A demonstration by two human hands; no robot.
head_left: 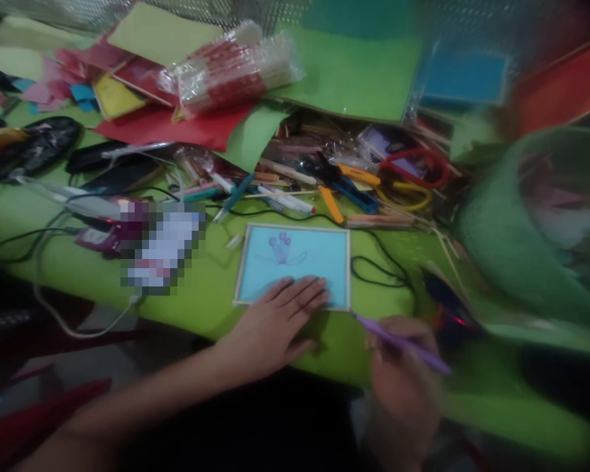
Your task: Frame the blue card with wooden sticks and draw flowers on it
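Note:
A light blue card [295, 259] edged with thin wooden sticks lies on the green table [201, 295]; a small purple flower sketch is drawn near its top. My left hand [275, 321] lies flat on the card's lower edge, fingers stretched out together. My right hand [406, 380], blurred by motion, is closed round a purple pen [398, 342] to the right of the card, with the pen's tip pointing toward the card's lower right corner.
Behind the card lies a heap of pens, sticks, orange-handled pliers [344, 187] and red and yellow scissors [413, 177]. Coloured paper sheets [354, 72] and a plastic bundle [236, 65] lie farther back. Black cables [373, 269] cross the table. A green container [521, 236] stands at the right.

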